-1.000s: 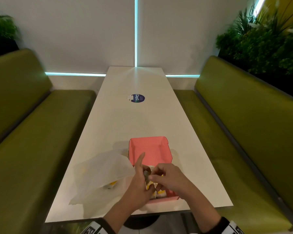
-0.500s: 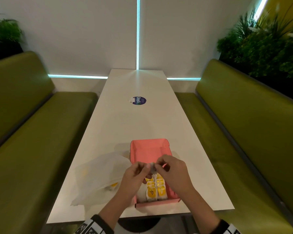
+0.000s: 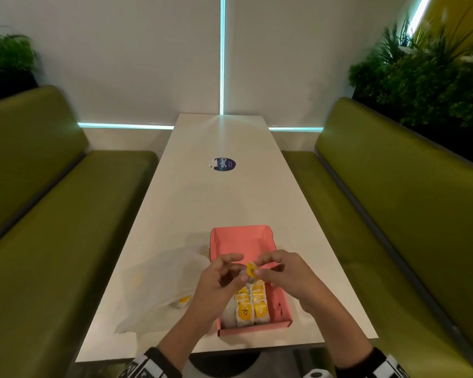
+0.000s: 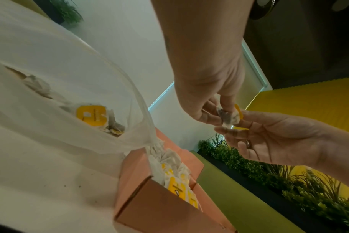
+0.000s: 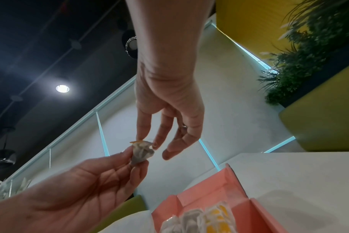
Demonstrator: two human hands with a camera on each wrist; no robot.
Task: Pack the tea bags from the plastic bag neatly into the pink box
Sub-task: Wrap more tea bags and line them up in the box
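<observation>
Head view: left hand (image 3: 219, 279) and right hand (image 3: 277, 271) both pinch one tea bag (image 3: 250, 269) above the pink box (image 3: 280, 305). Left wrist view: plastic bag (image 4: 70, 88) (more bags inside) lies beside it. Right wrist view: the tag needs folding flat, likely, before slotting it into the rows.

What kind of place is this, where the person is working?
Probably a café or restaurant booth: two olive-green padded benches face across a long white table bearing a round blue sticker, with leafy green plants behind.
</observation>
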